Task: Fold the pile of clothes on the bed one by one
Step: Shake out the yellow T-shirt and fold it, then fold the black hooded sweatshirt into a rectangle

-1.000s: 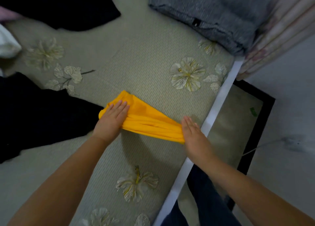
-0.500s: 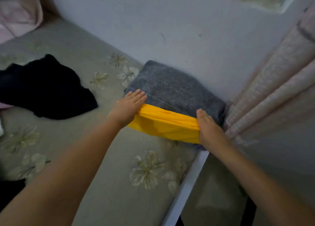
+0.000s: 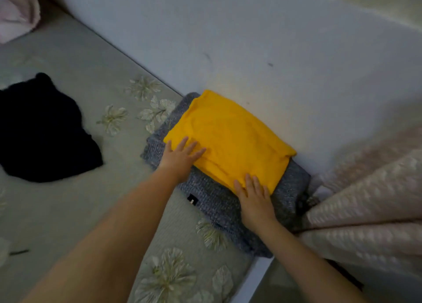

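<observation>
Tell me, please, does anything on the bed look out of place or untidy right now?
The black garment lies crumpled and unfolded on the bed, well left of the stack. The folded yellow garment sits askew on the folded grey garment, under the flat left hand and right hand.

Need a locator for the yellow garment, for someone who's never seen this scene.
Find the pale wall along the far edge of the flowered bed, then the corner beside the pinkish curtain. A folded grey knit garment lies there, with the folded yellow garment on top, both hands resting flat on it. It is the only bright thing; the crumpled pile to the left is black.
</observation>
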